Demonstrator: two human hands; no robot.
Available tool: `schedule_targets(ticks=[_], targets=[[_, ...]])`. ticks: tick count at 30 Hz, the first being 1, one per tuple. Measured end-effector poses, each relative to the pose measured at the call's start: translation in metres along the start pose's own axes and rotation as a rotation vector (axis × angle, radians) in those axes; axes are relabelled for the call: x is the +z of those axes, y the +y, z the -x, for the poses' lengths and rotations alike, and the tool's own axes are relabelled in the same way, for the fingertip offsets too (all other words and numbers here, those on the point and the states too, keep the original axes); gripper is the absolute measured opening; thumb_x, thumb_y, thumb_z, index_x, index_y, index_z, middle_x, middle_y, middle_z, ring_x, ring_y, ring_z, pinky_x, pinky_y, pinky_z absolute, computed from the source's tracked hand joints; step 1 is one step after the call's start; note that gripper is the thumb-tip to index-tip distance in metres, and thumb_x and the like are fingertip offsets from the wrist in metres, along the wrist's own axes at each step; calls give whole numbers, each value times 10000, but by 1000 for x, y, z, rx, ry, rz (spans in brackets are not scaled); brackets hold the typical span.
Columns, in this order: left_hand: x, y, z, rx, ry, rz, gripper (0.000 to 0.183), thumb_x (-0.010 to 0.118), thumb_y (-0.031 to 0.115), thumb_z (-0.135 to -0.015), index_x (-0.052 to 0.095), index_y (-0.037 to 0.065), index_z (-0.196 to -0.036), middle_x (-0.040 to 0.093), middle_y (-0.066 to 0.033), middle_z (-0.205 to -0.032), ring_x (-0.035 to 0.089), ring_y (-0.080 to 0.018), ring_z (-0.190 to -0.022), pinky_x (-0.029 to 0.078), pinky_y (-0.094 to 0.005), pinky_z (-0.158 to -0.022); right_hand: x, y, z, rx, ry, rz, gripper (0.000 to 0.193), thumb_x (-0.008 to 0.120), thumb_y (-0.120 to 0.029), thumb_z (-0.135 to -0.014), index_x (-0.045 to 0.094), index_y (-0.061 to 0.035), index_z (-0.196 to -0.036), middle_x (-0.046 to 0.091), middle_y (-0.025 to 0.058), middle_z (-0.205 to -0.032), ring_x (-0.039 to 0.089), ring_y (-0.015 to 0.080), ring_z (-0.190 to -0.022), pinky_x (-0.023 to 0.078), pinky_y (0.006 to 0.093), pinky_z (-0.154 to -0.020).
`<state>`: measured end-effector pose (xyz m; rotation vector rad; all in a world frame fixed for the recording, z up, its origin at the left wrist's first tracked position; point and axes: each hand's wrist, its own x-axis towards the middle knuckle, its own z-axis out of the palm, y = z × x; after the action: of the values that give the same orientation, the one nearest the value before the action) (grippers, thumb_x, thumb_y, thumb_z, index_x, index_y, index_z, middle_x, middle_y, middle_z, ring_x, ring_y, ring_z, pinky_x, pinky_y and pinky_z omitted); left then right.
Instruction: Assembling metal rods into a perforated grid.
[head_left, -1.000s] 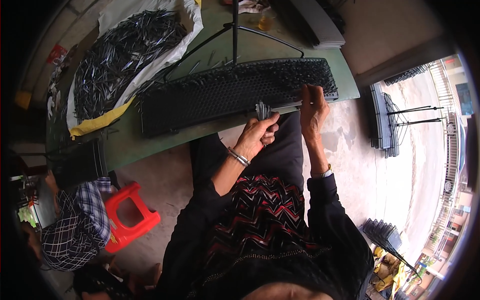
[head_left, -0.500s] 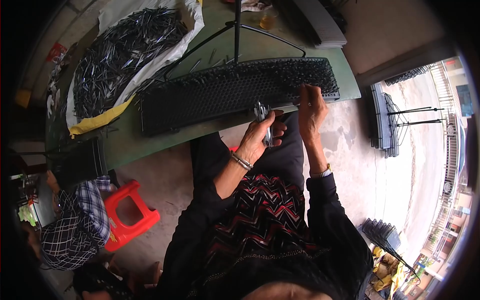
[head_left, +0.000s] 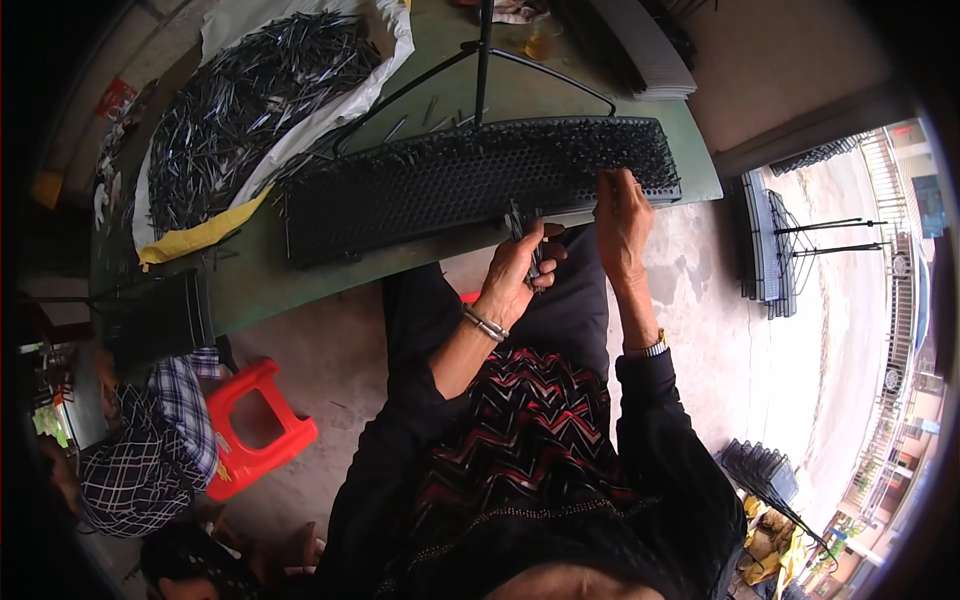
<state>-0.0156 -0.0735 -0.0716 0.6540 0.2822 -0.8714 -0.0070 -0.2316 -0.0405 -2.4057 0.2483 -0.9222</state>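
Our right hand [head_left: 622, 225] is drawn into a pinch at the near edge of the perforated black panel [head_left: 390, 195], toward its right end; the fingertips meet, but we cannot tell whether a strip sits between them. Our left hand [head_left: 512, 268] is wrapped around a bundle of dark strips [head_left: 517, 222], whose upper ends stick out past the thumb, just left of the right hand and close to the panel's near edge. We take the step in hand to be the setting of single strips into the panel's holes, since a dense dark bristle [head_left: 620, 145] stands just beyond the right fingertips and along the far edge, while plain holes show to the left of that hand. The next move, in our judgement, calls for a fresh strip from the bundle and a careful aim at a bare hole beside the filled ones. Our right forearm rises almost straight from the lower edge, the hand upright with fingers pointing away from us; our left forearm slants up and inward, its wrist wearing a bracelet [head_left: 485, 323]. The panel lies on the green desk [head_left: 265, 300], ahead of both hands, and a loose heap of strips [head_left: 265, 100] fills a white sack [head_left: 385, 65] well beyond the left hand, off to its left.
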Motion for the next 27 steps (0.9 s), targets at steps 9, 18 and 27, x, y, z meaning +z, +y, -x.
schedule_targets(ticks=[9,18,27], targets=[[4,-1,7,32,29,3,303,575,314,-927,538,25,-1009,535,-57,-692,355,-47,-507,251,-187,-448,-1,3,-4,-100,-67,306,90,633,-179,-850,677,-140,-918,546,71,-896,570,251,-778,441,365,-653],[17,-1,15,67,32,-64,264,617,300,-897,550,48,-940,595,-72,-726,371,-44,-511,245,-184,-427,-5,3,-6,-177,-86,459,148,630,-226,-851,707,-192,-972,556,60,-913,541,241,-838,418,353,-725],[20,-8,19,87,66,-115,235,650,260,-868,598,43,-942,602,-53,-728,398,-38,-511,235,-179,-412,-8,0,0,-170,-103,508,197,639,-236,-839,696,-192,-1022,563,59,-945,526,259,-886,417,372,-763]])
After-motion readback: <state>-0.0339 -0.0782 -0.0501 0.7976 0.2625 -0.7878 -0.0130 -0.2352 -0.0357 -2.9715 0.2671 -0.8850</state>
